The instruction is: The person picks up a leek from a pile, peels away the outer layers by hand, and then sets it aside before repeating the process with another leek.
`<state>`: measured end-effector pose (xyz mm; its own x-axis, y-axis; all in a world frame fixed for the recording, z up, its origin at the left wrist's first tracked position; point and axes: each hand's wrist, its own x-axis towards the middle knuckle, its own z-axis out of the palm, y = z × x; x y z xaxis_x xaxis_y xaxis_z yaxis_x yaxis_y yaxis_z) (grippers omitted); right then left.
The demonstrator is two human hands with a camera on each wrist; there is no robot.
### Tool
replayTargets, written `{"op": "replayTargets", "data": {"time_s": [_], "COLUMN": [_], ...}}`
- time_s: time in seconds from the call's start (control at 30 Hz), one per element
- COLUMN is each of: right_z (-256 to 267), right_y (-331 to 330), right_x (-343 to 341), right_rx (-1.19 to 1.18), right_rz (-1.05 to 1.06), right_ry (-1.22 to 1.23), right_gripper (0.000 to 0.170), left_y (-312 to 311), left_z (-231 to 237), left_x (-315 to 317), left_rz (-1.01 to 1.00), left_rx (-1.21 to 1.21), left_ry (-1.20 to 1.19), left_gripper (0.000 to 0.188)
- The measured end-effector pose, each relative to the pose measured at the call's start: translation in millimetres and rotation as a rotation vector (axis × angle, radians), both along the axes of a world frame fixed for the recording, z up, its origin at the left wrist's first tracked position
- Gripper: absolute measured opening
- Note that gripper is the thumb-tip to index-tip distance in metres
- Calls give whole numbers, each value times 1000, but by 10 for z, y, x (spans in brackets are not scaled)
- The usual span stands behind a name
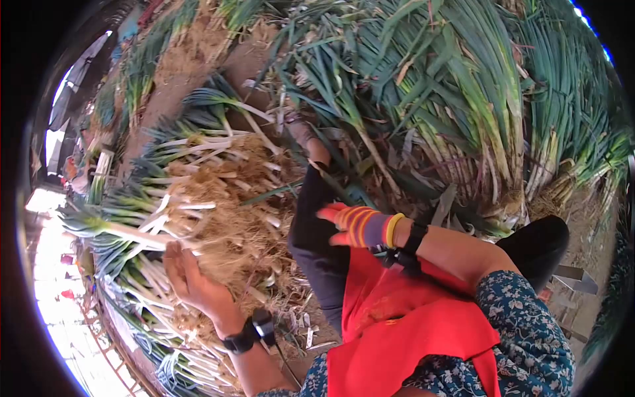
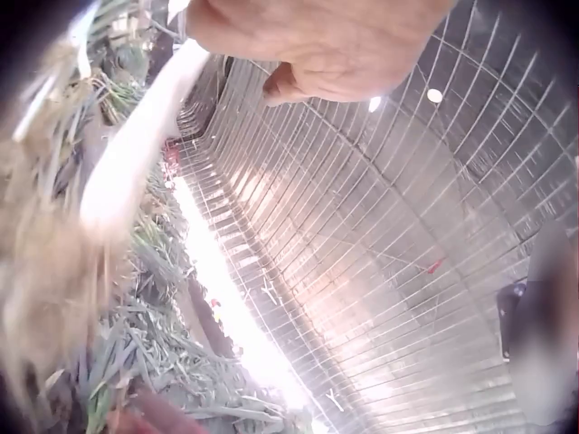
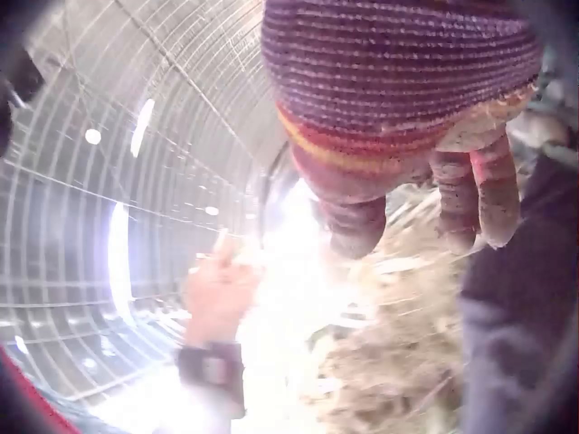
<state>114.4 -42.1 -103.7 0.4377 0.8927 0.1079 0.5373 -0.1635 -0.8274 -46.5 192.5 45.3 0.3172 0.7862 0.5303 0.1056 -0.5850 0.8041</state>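
Observation:
My bare left hand [image 1: 198,284] is raised over the near side of a pile of leeks [image 1: 192,178], its fingers extended. A leek [image 1: 135,234] runs just past those fingertips, green leaves to the left and whiskery roots toward the pile. In the left wrist view, the white shaft of that leek [image 2: 140,149] is blurred beside the hand [image 2: 317,45], and the thumb stands apart from it. My right hand [image 1: 360,225], in a striped knit glove, hovers over the lap with loosely extended fingers and nothing in them. The right wrist view shows its fingers [image 3: 457,203] hanging apart.
Tall bunches of untrimmed leeks [image 1: 456,99] stand across the far side and right. A dark-trousered leg [image 1: 317,245] lies between the pile and the red apron [image 1: 410,324]. A metal blade-like piece [image 1: 575,279] is at right. Ribbed sheeting [image 2: 362,208] rises overhead.

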Motion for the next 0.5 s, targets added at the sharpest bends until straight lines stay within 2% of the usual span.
{"op": "replayTargets", "data": {"time_s": [0.03, 0.07, 0.1, 0.13, 0.17, 0.2, 0.27, 0.3, 0.37, 0.4, 0.43, 0.5], "right_z": [-303, -476, -649, -927, -1175, -1298, -1529, -1744, -2350, -2585, -2643, -2581], "right_y": [-148, -295, -451, -641, -796, -865, -884, -870, -803, -731, -617, -431], "right_x": [71, 191, 326, 411, 530, 664, 940, 1053, 1200, 1253, 1303, 1389], "right_rx": [-231, -488, -745, -656, -565, -578, -715, -709, -605, -679, -663, -887], "right_rz": [-12, -26, -34, -146, -255, -259, -389, -390, -545, -562, -562, -667], "right_ry": [-80, 18, 122, 137, 139, 149, 218, 219, 47, 87, 91, 158], "right_gripper": [52, 49, 46, 43, 40, 40, 47, 47, 57, 68, 68, 73], "left_y": [-203, -301, -380, -474, -622, -807, -1031, -1125, -1291, -1347, -1410, -1499], "left_z": [11, -136, -315, -484, -634, -708, -943, -1066, -1256, -1362, -1458, -1725], "left_x": [104, 179, 251, 355, 509, 697, 977, 1107, 1301, 1377, 1418, 1439], "left_rz": [-96, -103, -179, -255, -324, -337, -554, -629, -691, -702, -696, -709], "left_rx": [-327, -350, -543, -732, -799, -916, -945, -1025, -1108, -1161, -1289, -1324], "left_ry": [-144, -118, -15, 82, 104, 93, 241, 262, 409, 468, 463, 481], "left_gripper": [18, 18, 16, 14, 12, 13, 12, 12, 13, 15, 15, 16]}}
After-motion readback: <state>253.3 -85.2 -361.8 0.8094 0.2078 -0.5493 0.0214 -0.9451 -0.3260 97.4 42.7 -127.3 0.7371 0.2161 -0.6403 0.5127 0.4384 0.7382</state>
